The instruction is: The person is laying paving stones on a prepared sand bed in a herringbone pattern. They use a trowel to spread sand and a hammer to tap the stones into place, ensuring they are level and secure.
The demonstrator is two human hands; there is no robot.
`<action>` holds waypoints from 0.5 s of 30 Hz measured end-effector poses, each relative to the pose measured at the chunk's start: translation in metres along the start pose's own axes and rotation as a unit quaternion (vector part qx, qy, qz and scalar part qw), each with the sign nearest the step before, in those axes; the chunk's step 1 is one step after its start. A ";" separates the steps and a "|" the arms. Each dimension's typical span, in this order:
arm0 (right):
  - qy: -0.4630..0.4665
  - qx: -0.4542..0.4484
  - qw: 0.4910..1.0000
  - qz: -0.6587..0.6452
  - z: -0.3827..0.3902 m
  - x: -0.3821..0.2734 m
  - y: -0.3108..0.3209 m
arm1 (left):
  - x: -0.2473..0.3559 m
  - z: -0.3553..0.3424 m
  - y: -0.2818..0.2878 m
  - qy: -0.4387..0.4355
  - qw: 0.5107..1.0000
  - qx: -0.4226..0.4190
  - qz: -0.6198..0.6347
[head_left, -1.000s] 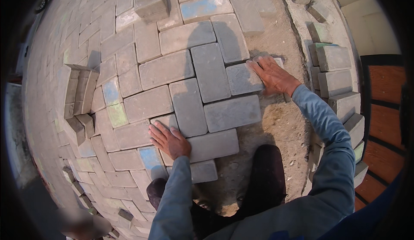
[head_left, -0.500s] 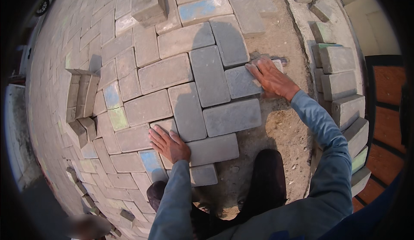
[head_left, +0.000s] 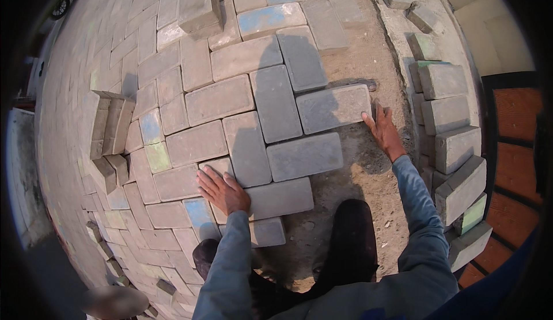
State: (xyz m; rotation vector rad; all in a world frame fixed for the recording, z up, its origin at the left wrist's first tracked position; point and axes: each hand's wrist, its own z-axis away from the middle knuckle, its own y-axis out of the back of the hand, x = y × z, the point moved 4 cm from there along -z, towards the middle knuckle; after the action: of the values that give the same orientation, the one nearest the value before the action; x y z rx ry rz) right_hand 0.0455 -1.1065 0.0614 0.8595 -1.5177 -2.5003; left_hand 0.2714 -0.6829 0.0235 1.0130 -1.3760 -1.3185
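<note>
Spread flat on the pavers, my left hand rests lower centre, fingers apart. My right hand is at the right end of a rectangular grey paver, thumb touching it and slightly bent fingers apart beside its end. That paver lies at the edge of the herringbone paving, above another grey paver. Bare sandy ground shows to their right and below. My knees and dark trousers are at the bottom.
A row of loose pavers stands on the right beside an orange-and-black panel. Stacked pavers sit at left, another block at top. A blurred person is at lower left, a wheel upper left.
My right hand has slid off the top of the paver, moving right and down to its end, uncovering it. My left hand stays in place on the pavers.
</note>
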 end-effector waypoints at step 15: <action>0.040 0.192 0.959 0.205 0.048 0.017 -0.010 | -0.003 0.002 0.000 0.002 1.000 -0.015 0.013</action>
State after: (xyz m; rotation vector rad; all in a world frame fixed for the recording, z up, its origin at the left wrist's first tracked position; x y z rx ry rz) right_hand 0.0090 -1.0698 0.0624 0.5932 -1.9519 -1.8945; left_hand 0.2705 -0.6795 0.0235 0.9741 -1.3579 -1.3146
